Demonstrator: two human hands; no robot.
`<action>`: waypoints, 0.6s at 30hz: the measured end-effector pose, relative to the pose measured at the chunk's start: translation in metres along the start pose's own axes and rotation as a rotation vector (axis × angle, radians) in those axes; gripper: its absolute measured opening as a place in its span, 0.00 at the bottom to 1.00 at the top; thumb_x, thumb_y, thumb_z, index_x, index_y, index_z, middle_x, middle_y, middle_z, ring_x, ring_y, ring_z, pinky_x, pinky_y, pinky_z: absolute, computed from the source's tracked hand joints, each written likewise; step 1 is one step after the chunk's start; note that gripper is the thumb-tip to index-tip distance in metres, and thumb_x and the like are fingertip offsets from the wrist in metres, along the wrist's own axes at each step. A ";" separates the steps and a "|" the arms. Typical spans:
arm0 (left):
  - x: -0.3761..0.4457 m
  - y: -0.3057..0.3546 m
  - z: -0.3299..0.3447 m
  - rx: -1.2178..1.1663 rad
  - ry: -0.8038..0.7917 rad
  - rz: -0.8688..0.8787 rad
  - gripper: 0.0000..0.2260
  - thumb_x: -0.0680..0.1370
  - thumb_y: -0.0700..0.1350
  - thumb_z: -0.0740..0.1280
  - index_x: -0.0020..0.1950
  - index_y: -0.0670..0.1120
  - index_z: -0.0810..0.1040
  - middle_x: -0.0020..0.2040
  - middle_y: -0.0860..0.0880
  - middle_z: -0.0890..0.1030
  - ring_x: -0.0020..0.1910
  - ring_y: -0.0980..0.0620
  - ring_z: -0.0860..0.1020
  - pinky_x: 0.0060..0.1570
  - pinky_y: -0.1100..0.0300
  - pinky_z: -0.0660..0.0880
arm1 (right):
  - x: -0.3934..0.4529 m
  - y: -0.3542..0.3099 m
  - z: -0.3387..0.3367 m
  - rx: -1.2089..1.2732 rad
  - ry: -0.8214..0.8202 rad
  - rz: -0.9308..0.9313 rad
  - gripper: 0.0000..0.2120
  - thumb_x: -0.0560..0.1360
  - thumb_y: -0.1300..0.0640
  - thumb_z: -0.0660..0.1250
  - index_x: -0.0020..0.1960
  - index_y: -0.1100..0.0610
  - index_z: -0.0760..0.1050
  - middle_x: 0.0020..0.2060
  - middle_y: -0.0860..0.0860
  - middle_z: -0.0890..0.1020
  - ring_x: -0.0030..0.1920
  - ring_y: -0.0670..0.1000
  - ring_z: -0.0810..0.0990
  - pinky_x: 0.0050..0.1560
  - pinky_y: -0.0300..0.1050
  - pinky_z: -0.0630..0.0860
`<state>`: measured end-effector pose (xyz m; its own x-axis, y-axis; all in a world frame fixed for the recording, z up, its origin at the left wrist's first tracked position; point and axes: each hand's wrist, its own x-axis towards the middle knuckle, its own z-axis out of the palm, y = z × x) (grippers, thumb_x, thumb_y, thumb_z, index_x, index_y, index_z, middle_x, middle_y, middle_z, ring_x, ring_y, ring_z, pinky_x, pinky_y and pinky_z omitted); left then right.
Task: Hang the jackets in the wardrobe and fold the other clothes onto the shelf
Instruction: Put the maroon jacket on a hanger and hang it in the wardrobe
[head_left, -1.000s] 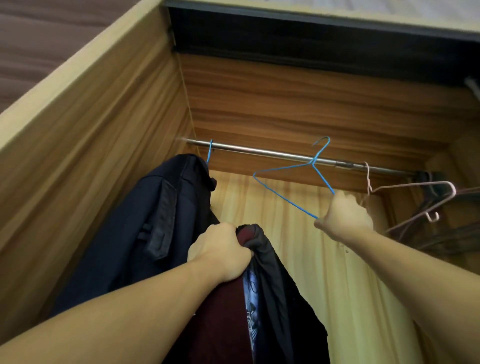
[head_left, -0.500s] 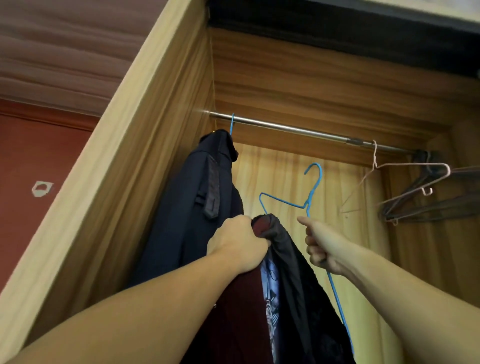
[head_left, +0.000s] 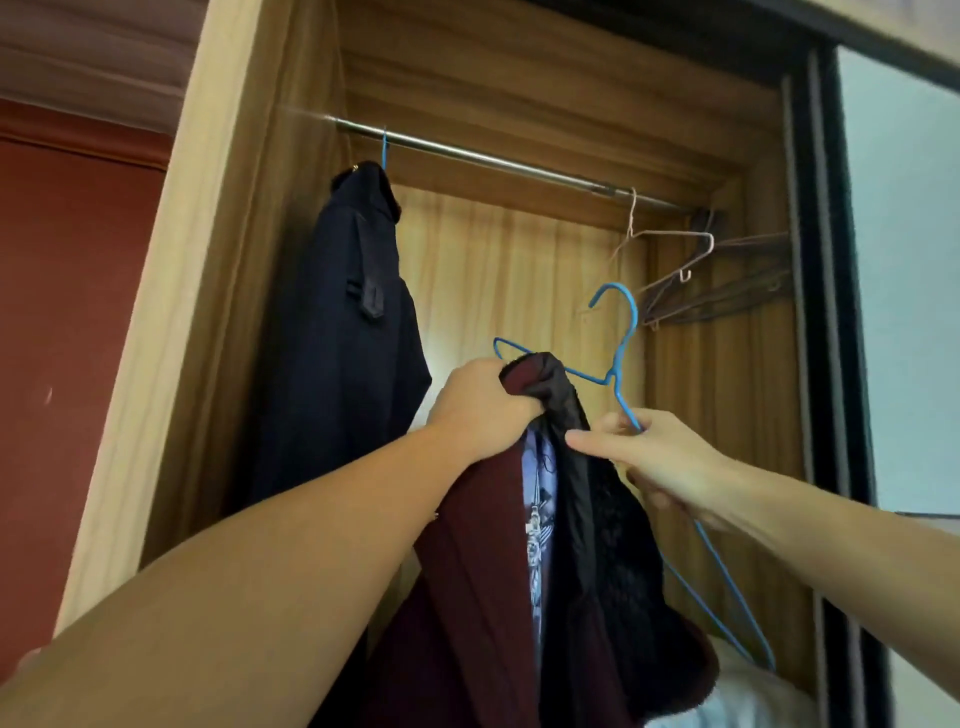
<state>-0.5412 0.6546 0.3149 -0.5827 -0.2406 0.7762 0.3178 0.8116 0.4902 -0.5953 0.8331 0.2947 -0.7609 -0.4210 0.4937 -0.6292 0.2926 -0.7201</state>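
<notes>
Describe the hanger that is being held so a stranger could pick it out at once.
Start at the steel rail across the wardrobe top, then drop to the two hands in front. The blue wire hanger is in the right hand, off the rail, unlike the pale hanger and dark hangers hooked there.

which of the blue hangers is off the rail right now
The blue hanger held in the right hand, its hook free in the air. The other blue one is hooked on the rail, carrying the navy jacket.

Along the rail (head_left: 493, 158), the middle stretch at upper centre lies bare; a navy coat (head_left: 343, 332) crowds its left end, and empty hangers (head_left: 696, 270) cluster at the right.
</notes>
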 end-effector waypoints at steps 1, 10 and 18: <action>-0.008 0.009 0.001 -0.032 -0.008 0.019 0.16 0.72 0.46 0.73 0.30 0.50 0.69 0.29 0.53 0.72 0.30 0.54 0.71 0.29 0.63 0.66 | -0.016 0.006 -0.008 -0.063 -0.001 -0.002 0.18 0.66 0.45 0.78 0.42 0.56 0.75 0.24 0.47 0.69 0.20 0.45 0.64 0.22 0.36 0.59; -0.109 0.106 0.036 -0.199 -0.181 0.144 0.06 0.73 0.44 0.74 0.38 0.45 0.80 0.34 0.54 0.78 0.28 0.65 0.73 0.30 0.71 0.67 | -0.150 0.051 -0.061 -0.167 0.331 0.053 0.08 0.73 0.51 0.72 0.38 0.54 0.81 0.39 0.52 0.85 0.42 0.51 0.83 0.46 0.45 0.77; -0.172 0.149 0.044 -0.154 -0.489 0.280 0.17 0.65 0.53 0.80 0.49 0.49 0.82 0.45 0.56 0.84 0.43 0.60 0.80 0.44 0.65 0.74 | -0.255 0.047 -0.123 -0.458 0.466 0.169 0.13 0.77 0.50 0.67 0.42 0.59 0.77 0.34 0.54 0.77 0.40 0.55 0.77 0.38 0.44 0.68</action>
<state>-0.4265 0.8402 0.2367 -0.7271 0.2755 0.6289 0.5932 0.7132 0.3734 -0.4501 1.0595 0.1946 -0.7791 0.0468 0.6251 -0.4212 0.6995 -0.5773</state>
